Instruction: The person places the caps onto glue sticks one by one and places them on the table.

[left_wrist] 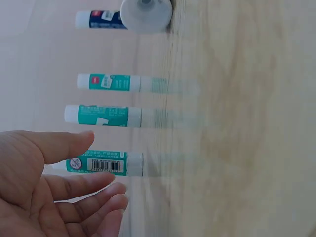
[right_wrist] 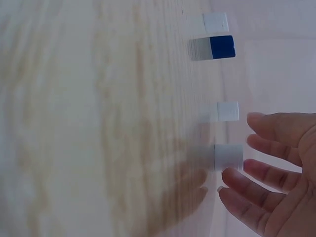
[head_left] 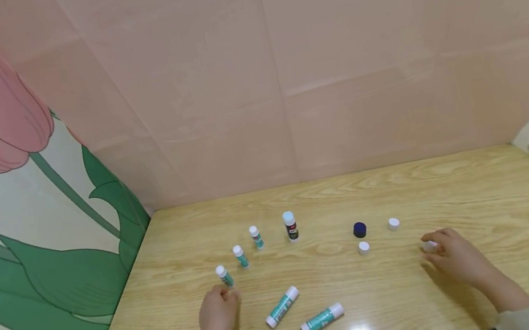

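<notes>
My left hand (head_left: 217, 314) is just in front of a small teal-and-white glue stick (head_left: 225, 276) that stands upright. In the left wrist view the thumb and relaxed fingers lie to either side of this glue stick (left_wrist: 108, 163), with a gap showing. My right hand (head_left: 453, 261) hovers around a white cap (head_left: 430, 246) on the table. The right wrist view shows its loosely bent fingers apart, fingertips close to that cap (right_wrist: 228, 157). Two more teal glue sticks stand behind the first, one in the middle (head_left: 241, 257) and one farther back (head_left: 257, 238).
A thicker dark-labelled glue stick (head_left: 291, 227) stands at the back. Two teal glue sticks lie flat in front, a left one (head_left: 282, 307) and a right one (head_left: 322, 320). Beside my right hand are a dark blue cap (head_left: 359, 230) and two white caps (head_left: 394, 223). A wall (head_left: 277, 82) closes the table's back.
</notes>
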{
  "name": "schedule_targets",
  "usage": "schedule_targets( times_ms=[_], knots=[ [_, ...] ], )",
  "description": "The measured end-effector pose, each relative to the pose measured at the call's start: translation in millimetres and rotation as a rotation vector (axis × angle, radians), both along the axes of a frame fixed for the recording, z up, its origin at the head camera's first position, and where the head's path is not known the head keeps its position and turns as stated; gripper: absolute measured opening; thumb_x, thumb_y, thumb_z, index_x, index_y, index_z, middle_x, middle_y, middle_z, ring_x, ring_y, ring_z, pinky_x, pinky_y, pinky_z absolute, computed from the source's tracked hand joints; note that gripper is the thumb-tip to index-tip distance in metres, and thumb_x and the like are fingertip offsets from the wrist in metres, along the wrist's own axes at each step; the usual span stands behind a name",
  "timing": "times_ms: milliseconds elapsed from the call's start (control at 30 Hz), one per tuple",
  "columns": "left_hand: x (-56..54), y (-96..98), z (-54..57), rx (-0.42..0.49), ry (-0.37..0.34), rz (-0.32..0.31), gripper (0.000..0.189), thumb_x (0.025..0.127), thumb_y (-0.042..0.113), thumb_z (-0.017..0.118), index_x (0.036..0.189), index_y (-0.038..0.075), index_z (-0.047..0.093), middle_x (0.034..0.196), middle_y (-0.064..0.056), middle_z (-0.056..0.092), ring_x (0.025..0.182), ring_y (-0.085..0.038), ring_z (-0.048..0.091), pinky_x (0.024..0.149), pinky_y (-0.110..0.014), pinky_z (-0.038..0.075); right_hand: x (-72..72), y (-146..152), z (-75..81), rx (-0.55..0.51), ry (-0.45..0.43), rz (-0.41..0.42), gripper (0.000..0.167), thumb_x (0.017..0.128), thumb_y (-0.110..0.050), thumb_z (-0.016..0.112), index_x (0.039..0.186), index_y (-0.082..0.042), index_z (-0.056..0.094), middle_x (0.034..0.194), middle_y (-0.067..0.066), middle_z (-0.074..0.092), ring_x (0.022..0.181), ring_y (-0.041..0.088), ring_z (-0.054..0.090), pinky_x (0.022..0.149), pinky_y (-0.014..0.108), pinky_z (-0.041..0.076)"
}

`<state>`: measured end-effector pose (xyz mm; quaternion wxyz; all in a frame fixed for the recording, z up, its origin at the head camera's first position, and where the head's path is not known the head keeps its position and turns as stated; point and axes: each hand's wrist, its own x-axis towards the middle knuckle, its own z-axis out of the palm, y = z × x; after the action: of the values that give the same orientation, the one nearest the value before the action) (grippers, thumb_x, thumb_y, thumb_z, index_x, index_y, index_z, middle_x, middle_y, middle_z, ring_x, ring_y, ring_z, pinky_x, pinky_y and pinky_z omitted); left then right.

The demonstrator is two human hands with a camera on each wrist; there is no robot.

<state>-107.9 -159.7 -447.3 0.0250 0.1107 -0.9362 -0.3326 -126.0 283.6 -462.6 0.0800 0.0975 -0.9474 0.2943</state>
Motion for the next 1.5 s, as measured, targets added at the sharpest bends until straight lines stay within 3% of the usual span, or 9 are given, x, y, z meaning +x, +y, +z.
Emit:
schedule_targets(
  times_ms=[300, 500, 1067, 1500],
  knots=[
    [-6.3, -4.8, -2.7, 0.020, 0.043, 0.037, 0.043, 0.081, 0.022, 0.060, 0.110, -0.008, 0.047, 0.096, -0.020, 0.054, 0.084, -0.035, 0.053, 0.067, -0.044, 0.045, -1.8, 0.7, -1.5, 0.015, -0.006, -0.009, 0.026, 0.074, -0.004, 0.064, 0.097, 0.007, 0.056, 0.089, 0.018, 0.048, 0.071, 0.025, 0.048, 0.058, 0.038, 0.040],
    [-11.3, -5.8, -4.7, 0.060, 0.069, 0.047, 0.044, 0.081, 0.020, 0.059, 0.115, -0.005, 0.045, 0.099, -0.019, 0.053, 0.090, -0.036, 0.052, 0.070, -0.045, 0.044, -3.9, 1.3, 0.3, 0.018, -0.023, -0.003, 0.024, 0.074, -0.002, 0.061, 0.095, 0.008, 0.056, 0.088, 0.019, 0.047, 0.071, 0.027, 0.050, 0.057, 0.039, 0.041],
    [-19.2, -5.9, -7.0, 0.105, 0.081, 0.021, 0.031, 0.083, 0.015, 0.057, 0.108, -0.002, 0.050, 0.100, -0.014, 0.053, 0.093, -0.033, 0.051, 0.074, -0.044, 0.043, -6.4, 1.2, 0.9, 0.034, -0.053, 0.001, 0.019, 0.075, 0.001, 0.059, 0.092, 0.005, 0.055, 0.085, 0.018, 0.047, 0.071, 0.030, 0.052, 0.061, 0.044, 0.042],
    [-21.6, -5.3, -6.4, 0.126, 0.119, 0.018, 0.025, 0.083, 0.010, 0.056, 0.105, -0.001, 0.052, 0.095, -0.013, 0.054, 0.082, -0.026, 0.055, 0.067, -0.036, 0.046, -9.4, 1.2, -3.4, 0.079, -0.052, 0.017, 0.013, 0.071, 0.006, 0.061, 0.080, -0.002, 0.054, 0.073, 0.007, 0.046, 0.066, 0.019, 0.043, 0.056, 0.034, 0.037]
  ],
)
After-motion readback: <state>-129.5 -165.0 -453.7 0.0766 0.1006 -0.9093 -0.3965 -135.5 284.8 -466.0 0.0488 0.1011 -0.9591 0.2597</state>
